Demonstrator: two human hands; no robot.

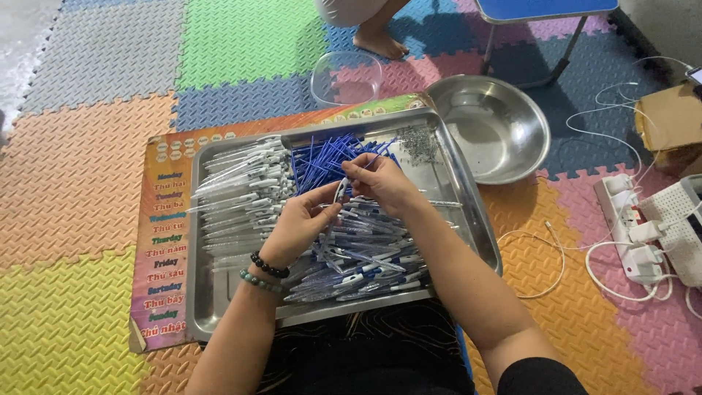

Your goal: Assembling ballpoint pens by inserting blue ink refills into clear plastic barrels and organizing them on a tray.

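Note:
My left hand [301, 223] and my right hand [380, 181] meet above a steel tray [468, 205] and together hold one clear pen barrel [339, 192] between the fingertips. The left wrist wears two bead bracelets. Under the hands lies a heap of assembled blue-and-white pens [365, 256]. Blue ink refills [325, 157] are piled at the tray's far middle. Clear empty barrels [238, 190] are stacked along its left side. A small patch of tiny metal springs [418, 145] lies in the far right corner.
The tray rests on a printed poster [162, 241] over coloured foam floor tiles. A steel bowl [497, 128] and a clear plastic bowl [347, 77] sit beyond. Another person's bare foot [380, 44] is at the top. A power strip [632, 227] with white cables lies right.

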